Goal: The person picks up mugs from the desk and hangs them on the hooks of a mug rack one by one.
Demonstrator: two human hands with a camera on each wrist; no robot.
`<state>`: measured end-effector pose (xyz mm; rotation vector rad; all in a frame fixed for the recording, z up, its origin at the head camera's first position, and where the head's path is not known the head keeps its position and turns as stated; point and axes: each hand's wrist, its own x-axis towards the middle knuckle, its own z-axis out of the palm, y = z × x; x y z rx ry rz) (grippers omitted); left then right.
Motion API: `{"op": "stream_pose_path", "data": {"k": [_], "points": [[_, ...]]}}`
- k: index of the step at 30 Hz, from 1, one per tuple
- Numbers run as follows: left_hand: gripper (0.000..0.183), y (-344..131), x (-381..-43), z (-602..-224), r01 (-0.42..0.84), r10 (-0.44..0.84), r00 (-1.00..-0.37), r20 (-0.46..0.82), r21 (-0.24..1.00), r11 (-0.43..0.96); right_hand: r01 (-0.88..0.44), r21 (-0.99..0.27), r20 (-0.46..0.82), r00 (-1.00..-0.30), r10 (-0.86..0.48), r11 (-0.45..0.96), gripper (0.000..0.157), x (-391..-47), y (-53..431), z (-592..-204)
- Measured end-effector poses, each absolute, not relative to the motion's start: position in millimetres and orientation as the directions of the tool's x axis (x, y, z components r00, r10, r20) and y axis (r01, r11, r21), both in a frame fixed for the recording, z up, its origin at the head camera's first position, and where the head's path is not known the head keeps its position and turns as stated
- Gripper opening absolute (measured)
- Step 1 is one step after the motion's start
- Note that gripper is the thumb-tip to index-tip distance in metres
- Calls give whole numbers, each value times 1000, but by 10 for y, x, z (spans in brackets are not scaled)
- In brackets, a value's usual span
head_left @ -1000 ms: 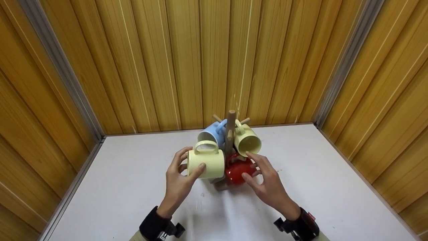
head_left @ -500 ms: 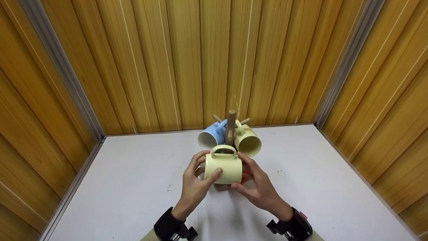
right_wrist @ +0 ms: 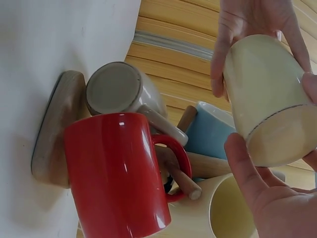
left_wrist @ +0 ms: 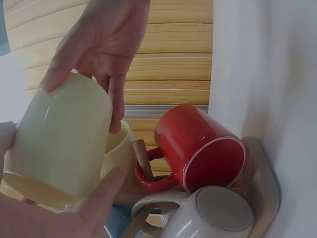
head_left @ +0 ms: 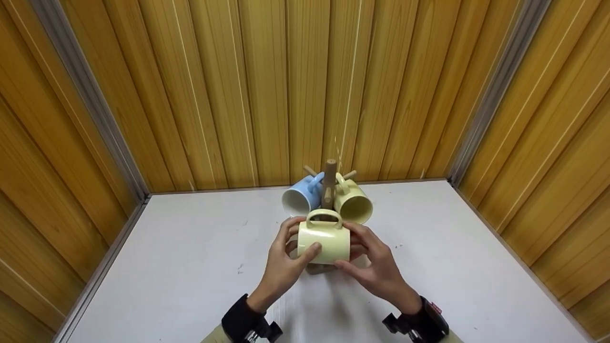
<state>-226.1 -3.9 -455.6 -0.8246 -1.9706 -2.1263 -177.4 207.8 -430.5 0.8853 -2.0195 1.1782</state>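
Note:
A pale yellow mug [head_left: 324, 247] lies sideways between my two hands, its handle on top, just in front of a wooden mug tree [head_left: 330, 174]. My left hand [head_left: 282, 262] grips its left end, thumb across the near side. At the other end my right hand [head_left: 381, 269] holds it between thumb and fingers. A light blue mug [head_left: 310, 189] and a second yellow mug [head_left: 347, 191] hang from the upper pegs. Lower on the tree hang a red mug [left_wrist: 181, 131] and a greyish-white mug [left_wrist: 223, 213], mostly hidden behind the held mug in the head view.
The tree's wooden base [right_wrist: 59, 134] stands on the white table [head_left: 190, 257]. Wood-patterned panels [head_left: 262, 95] close off the back and both sides, with grey metal strips [head_left: 90, 95] in the corners.
My left hand has brought the yellow mug rightward to in front of the tree. My right hand has moved from beside the red mug onto the yellow mug's right end.

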Motion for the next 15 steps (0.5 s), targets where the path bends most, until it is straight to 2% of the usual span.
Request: {"op": "stream_pose_path", "data": {"k": [4, 11, 15], "points": [[66, -60, -2292, -4562, 474, 294, -821, 490, 871, -130, -798, -444, 792, -562, -238, 407, 75, -1799, 2111, -4272], [82, -86, -2312, -4615, 443, 345, -806, 481, 877, -186, -792, -390, 808, -539, -237, 470, 82, -1955, 2245, -4406], [83, -63, -2331, -4621, 443, 367, -789, 493, 870, -215, -792, -396, 809, -541, -231, 465, 83, -2008, 2290, -4442]]}}
